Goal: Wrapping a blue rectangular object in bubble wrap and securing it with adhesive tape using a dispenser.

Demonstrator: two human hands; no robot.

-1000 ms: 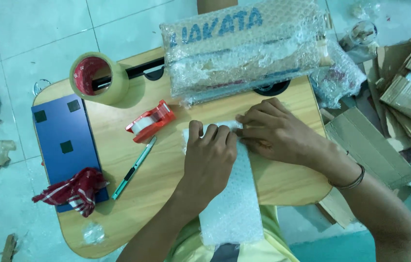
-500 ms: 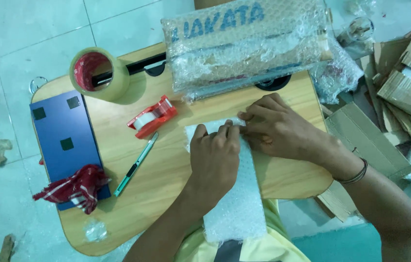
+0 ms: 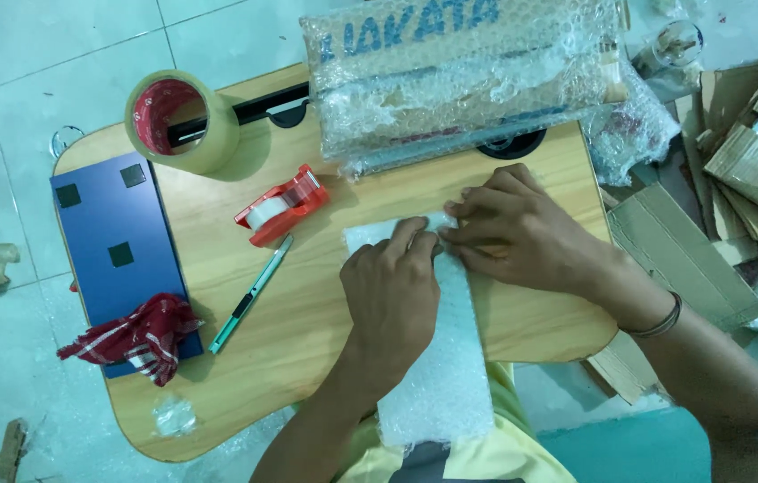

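Both hands press on a white bubble-wrap sheet (image 3: 442, 358) at the middle of the wooden desk (image 3: 307, 331). The sheet runs from the desk's centre toward 6 o'clock, over the near edge and onto the person's lap. The left hand (image 3: 392, 295) lies flat on it, fingers pointing to 12 o'clock, with no closed grip. The right hand (image 3: 518, 237), just at 2 o'clock of the left, has its fingertips bunched at the sheet's top edge; whether that grip pinches a fold or only presses it I cannot tell, since the fingers cover the spot. Whatever may lie under the sheet beneath the hands is hidden.

At 12 o'clock of the hands sits a long cardboard box wrapped in clear bubble film (image 3: 464, 76); its contents cannot be seen. Beneath its near side, a dark round part (image 3: 513, 143) of the desk shows only in part.

At 10 o'clock are a red tape dispenser (image 3: 281, 206) holding a white roll and, farther out, a big roll of tan packing tape (image 3: 182, 121) standing on its side. A green pen-like cutter (image 3: 249, 295) lies at 9 o'clock. Farther toward 9 o'clock, a blue board (image 3: 115, 241) rests on the desk's edge with a red checked cloth (image 3: 133, 335) over its near end.

Flattened cardboard pieces (image 3: 755, 170) crowd the floor at 3 o'clock, cut off by the frame.
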